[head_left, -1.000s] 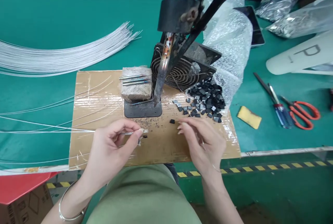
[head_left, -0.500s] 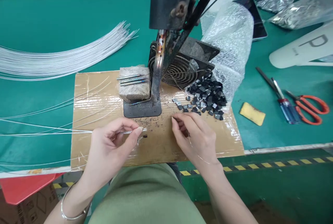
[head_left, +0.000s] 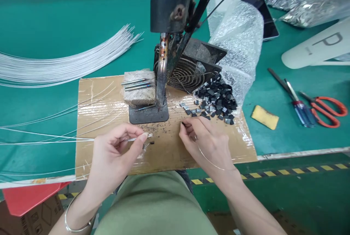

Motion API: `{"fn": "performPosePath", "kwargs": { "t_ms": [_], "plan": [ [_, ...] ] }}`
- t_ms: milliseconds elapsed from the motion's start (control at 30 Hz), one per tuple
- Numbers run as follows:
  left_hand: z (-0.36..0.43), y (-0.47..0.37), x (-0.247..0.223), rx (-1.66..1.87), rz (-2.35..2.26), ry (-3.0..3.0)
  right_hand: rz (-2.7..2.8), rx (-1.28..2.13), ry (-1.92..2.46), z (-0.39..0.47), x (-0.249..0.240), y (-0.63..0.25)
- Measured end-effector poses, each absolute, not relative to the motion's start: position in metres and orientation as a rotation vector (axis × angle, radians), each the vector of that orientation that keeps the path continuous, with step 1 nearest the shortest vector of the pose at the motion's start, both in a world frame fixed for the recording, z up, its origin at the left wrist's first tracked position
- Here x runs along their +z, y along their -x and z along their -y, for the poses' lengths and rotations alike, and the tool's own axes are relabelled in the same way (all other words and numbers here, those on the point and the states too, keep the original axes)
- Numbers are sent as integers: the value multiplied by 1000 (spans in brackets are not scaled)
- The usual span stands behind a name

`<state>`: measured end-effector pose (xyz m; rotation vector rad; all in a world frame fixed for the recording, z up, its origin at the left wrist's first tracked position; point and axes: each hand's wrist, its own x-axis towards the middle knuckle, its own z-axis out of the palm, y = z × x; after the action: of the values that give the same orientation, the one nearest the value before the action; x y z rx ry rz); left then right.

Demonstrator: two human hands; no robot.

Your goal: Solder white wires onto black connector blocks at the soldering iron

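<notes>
My left hand (head_left: pixel 120 147) pinches thin white wires (head_left: pixel 82 140) between thumb and forefinger. Their bare ends poke out past the fingertips, and a small dark-tipped piece (head_left: pixel 151 143) shows just below. My right hand (head_left: pixel 206 140) is closed in a pinch over the cardboard (head_left: pixel 169 158), apart from the left. A thin silvery wire (head_left: pixel 209 160) runs out of its fingers and across the back of the hand. Something small and dark shows at its fingertips, too small to name. Above and between both hands hangs a hot soldering-type iron (head_left: pixel 162 71) with a blue handle, its tip over a black plate (head_left: pixel 149 116).
Small black and silver pieces (head_left: pixel 216 96) lie heaped right of a black fan (head_left: pixel 188 74). A wrapped block (head_left: pixel 139 96) carries metal rods. Left is a white wire bundle (head_left: pixel 68 67). Rightward lie a yellow sponge (head_left: pixel 265 117), a screwdriver (head_left: pixel 299 107) and orange-handled scissors (head_left: pixel 328 111).
The whole view has shifted slightly, with the iron appearing further left. The thin wire over my right hand now lies in a longer visible curve. Both hands keep their pinch.
</notes>
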<state>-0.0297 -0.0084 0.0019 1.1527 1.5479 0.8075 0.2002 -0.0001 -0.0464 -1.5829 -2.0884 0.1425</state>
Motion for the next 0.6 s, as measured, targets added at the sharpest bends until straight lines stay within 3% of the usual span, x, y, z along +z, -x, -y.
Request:
{"fn": "performPosePath", "kwargs": {
  "t_ms": [167,300,600],
  "plan": [
    [9,29,4,782,-1559,-1161,1601,743,1625,6,-43,-197],
    [5,26,8,812,-1491,-1150,1071,1264,1387,11,-31,-180],
    [2,20,14,823,-1358,-1018,837,1490,1167,12,-25,-151]
  ]
}}
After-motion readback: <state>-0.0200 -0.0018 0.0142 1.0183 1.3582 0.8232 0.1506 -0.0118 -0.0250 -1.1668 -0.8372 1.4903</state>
